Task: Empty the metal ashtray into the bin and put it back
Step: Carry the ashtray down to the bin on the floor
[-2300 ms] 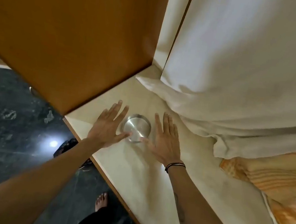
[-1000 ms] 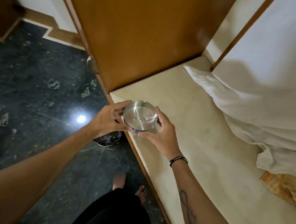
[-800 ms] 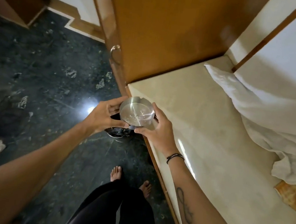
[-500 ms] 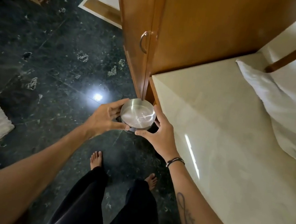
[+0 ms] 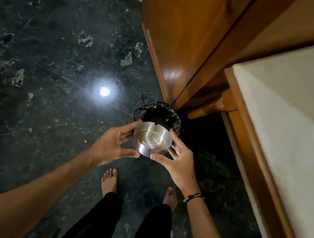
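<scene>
Above the bin (image 5: 157,115), by the wooden cupboard (image 5: 182,42): metal ashtray (image 5: 151,139), held upright, not yet tipped.

Left hand (image 5: 112,147) and right hand (image 5: 178,161) each clamp the ashtray's round wall, likely to steady it for pouring. Ashtray: brushed steel, cylindrical, notched rim. Bin: small, round, lined with crinkled black plastic, on a polished dark stone floor (image 5: 50,55).

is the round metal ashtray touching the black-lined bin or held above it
Cannot tell. In the head view the round metal ashtray, gripped by the left hand and right hand, overlaps the black-lined bin rim, so no gap or contact shows plainly.
</scene>
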